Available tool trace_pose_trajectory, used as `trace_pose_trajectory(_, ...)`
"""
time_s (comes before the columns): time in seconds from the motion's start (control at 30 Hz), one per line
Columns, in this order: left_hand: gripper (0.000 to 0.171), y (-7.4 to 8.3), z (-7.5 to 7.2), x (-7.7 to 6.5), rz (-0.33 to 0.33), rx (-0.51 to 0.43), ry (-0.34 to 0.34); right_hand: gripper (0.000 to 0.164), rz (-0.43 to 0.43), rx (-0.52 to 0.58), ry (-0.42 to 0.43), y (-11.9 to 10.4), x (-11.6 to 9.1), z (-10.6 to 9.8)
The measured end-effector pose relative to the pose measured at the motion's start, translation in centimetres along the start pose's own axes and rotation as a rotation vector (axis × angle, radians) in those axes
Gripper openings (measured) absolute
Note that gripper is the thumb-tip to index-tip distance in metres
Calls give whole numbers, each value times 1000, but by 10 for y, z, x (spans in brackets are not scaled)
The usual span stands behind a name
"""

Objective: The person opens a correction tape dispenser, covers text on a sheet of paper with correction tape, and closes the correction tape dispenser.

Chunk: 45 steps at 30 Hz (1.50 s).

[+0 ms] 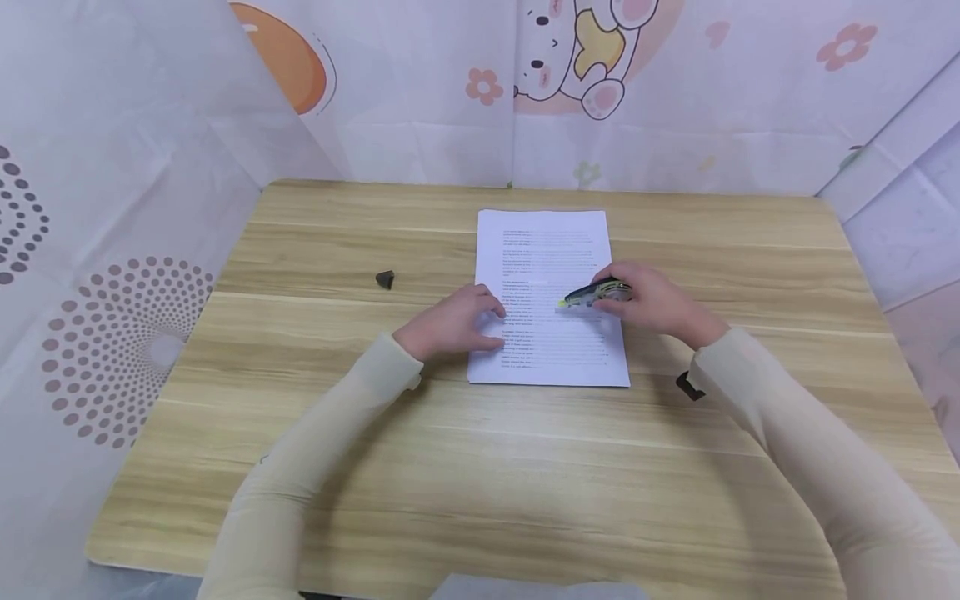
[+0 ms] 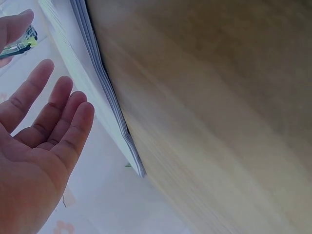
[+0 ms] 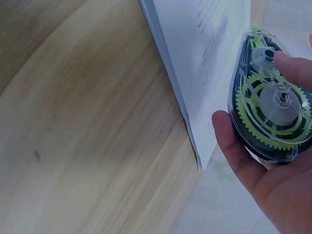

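Note:
A correction tape [image 3: 273, 97] with a clear case and green gear wheels is gripped in my right hand [image 1: 648, 302], thumb on one side and fingers on the other. Its yellow-green tip points left, over the middle of the printed text in the head view. Beneath it lies a stack of printed paper [image 1: 551, 367], several sheets thick at the edge. My left hand [image 1: 457, 321] is at the stack's left edge, fingers spread and slightly bent, thumb and fingertips over the margin. Nothing is held in it, as the left wrist view [image 2: 34, 146] shows.
A small dark cap-like piece [image 1: 385, 279] lies on the wooden table [image 1: 480, 483] left of the paper. A black object [image 1: 689, 386] shows at the right sleeve's cuff. Patterned curtains [image 1: 420, 92] hang behind the table's far edge and along the sides.

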<state>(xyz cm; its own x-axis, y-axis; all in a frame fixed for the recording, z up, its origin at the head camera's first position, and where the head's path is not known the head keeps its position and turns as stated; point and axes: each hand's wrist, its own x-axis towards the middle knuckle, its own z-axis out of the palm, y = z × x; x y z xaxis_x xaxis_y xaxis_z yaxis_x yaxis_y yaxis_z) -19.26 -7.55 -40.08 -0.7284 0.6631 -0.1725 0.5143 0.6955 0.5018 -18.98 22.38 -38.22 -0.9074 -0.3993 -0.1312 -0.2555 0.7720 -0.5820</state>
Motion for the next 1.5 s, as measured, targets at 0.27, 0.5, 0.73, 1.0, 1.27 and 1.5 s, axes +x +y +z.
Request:
trace_pose_trajectory(0.27,39,1,3,-1,7,8,-5,27,-8,12,-4,-2,-5,2)
trace_pose_trajectory(0.5,41,0,4,-2,9,8,5,24,16,43,-13,-2,-8,6)
trace_pose_trajectory(0.73,39,-1,5,-5,11,18,15,25,22,41,0,-2,-13,6)
trace_pose_trajectory(1.0,37,1,8,-9,28,6,12,28,1,7,-29,-3,-20,4)
trace_pose_trajectory(1.27,38,1,13,-11,34,12,4,25,-76,21,6,-2,-25,8)
trace_pose_trajectory(1.5,38,5,16,-14,28,13,-7,22,-147,30,45,1,-29,14)
